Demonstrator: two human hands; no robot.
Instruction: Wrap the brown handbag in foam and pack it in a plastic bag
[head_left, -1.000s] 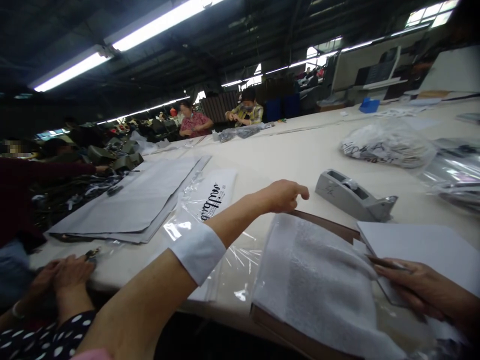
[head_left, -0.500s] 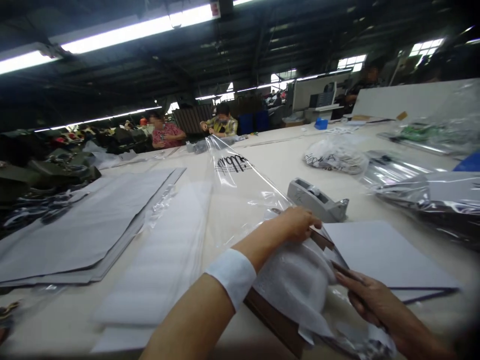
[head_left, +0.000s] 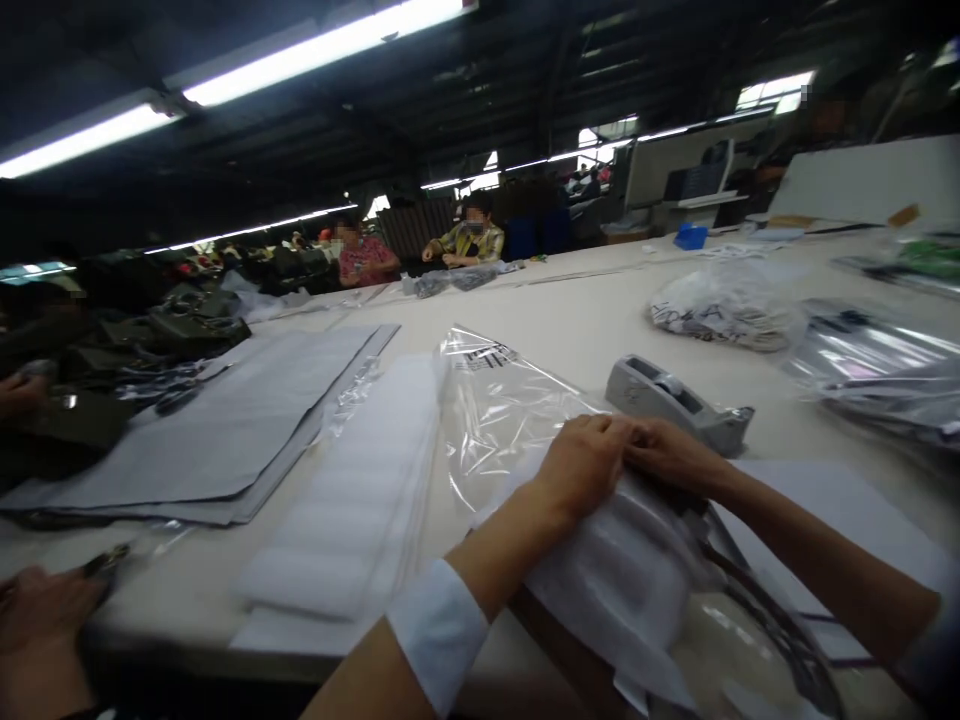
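A clear plastic bag [head_left: 517, 405] with black print lies over the table in front of me. My left hand [head_left: 589, 465], a pale band on its wrist, is closed on the bag's edge. Against its fingers my right hand [head_left: 667, 455] is closed too; its fingertips are hidden, so I cannot make out what they pinch. Beneath both hands lies a brown item [head_left: 555, 640], partly covered by white foam wrap [head_left: 611, 590]. A dark strap [head_left: 780, 610] curves along its right side, under clear plastic.
A grey tape dispenser [head_left: 675, 400] stands just beyond my hands. To the left are white foam sheets [head_left: 345, 490] and grey sheets [head_left: 202, 440]. White paper [head_left: 840, 510] lies right. Another person's hand [head_left: 45, 610] is at lower left; two people sit across the table.
My right hand has left the dark strap and moved up and left to meet my left hand. The plastic bag's far tip has drawn nearer and sunk. The view has turned left.
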